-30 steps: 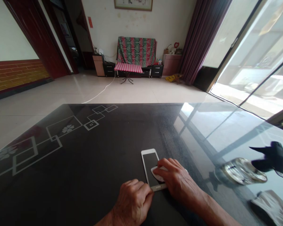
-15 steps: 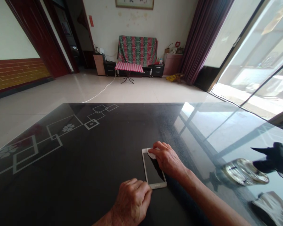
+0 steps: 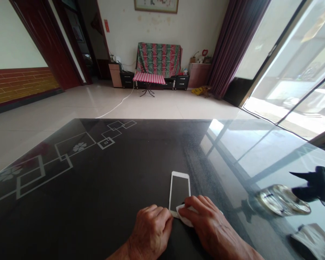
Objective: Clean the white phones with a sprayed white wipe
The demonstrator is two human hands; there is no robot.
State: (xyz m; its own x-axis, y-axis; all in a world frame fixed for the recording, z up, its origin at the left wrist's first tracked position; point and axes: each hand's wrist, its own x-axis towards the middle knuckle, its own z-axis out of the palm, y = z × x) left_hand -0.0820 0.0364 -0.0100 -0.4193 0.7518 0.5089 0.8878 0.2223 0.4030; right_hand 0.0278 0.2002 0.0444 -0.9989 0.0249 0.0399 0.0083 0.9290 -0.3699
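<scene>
A white-framed smartphone [image 3: 180, 187] with a dark screen lies flat on the black glossy table [image 3: 119, 173]. My left hand [image 3: 153, 229] is closed at the phone's lower left corner, thumb and forefinger against its edge. The other fingers are curled under and partly hidden. My right hand [image 3: 206, 220] is closed on a white wipe [image 3: 186, 218], which presses over the lower right part of the phone. Part of the wipe is covered by the fingers.
On the right of the table are a clear spray bottle [image 3: 284, 200] with a black trigger head [image 3: 315, 187] and a crumpled grey cloth [image 3: 312, 240]. Beyond the far edge stands a small folding table [image 3: 149, 78] with a checked top.
My right hand has drawn the wipe from the phone's top down to its lower end. The phone has turned slightly clockwise, while my left hand has stayed at its corner.
</scene>
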